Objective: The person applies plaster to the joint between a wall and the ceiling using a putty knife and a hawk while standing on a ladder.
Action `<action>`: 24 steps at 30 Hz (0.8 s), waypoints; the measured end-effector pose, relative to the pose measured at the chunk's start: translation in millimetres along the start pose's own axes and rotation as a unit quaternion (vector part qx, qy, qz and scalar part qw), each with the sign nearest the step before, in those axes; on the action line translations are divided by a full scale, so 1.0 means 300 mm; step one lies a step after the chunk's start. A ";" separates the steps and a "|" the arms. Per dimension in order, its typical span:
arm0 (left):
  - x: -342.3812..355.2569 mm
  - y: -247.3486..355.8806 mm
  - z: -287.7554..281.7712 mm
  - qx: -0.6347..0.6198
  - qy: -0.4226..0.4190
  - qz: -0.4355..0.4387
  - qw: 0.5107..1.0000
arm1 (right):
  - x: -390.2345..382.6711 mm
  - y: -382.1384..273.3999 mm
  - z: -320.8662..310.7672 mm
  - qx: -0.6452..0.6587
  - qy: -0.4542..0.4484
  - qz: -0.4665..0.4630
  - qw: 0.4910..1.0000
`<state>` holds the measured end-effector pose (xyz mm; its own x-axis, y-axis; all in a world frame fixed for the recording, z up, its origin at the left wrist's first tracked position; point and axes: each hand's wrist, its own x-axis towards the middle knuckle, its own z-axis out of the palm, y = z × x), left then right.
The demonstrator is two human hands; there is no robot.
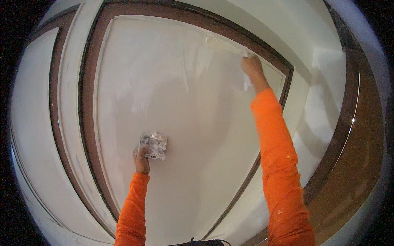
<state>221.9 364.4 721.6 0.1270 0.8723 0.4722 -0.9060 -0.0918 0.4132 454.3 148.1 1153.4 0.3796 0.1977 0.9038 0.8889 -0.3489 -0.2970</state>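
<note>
My left hand is closed on the edge of a flat, roughly square putty plate, smeared with grey and white filler. I hold it low, in front of the pale wall panel. Farther up and to the right, my right hand forms a fist against the panel's upper edge, close to the brown frame. What it grips is mostly hidden; only whitish bits show beside the fingers. Wet-looking, whitish smears of filler run along the top of the panel near that hand.
Dark brown trim borders the panel, and a second framed panel stands at the left. At the right are a white wall corner and a glossy brown door-like surface. A black object shows at the lower edge.
</note>
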 end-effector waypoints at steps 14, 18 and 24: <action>0.003 -0.013 0.035 0.048 0.001 0.006 0.999 | -0.342 -0.704 0.062 0.216 -0.096 -0.220 0.946; 0.017 0.017 -0.009 0.058 -0.024 -0.006 0.998 | -0.401 -0.404 0.070 0.243 -0.002 -0.274 0.931; 0.024 -0.030 0.017 0.089 -0.058 0.006 0.994 | -0.285 0.006 -0.010 -0.016 0.177 -0.373 0.910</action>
<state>233.1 369.0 725.3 0.1712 0.8101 0.5607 -0.8233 -0.1949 0.5330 422.6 127.9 1076.7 -0.4392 0.0850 0.8943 0.8549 -0.2663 0.4452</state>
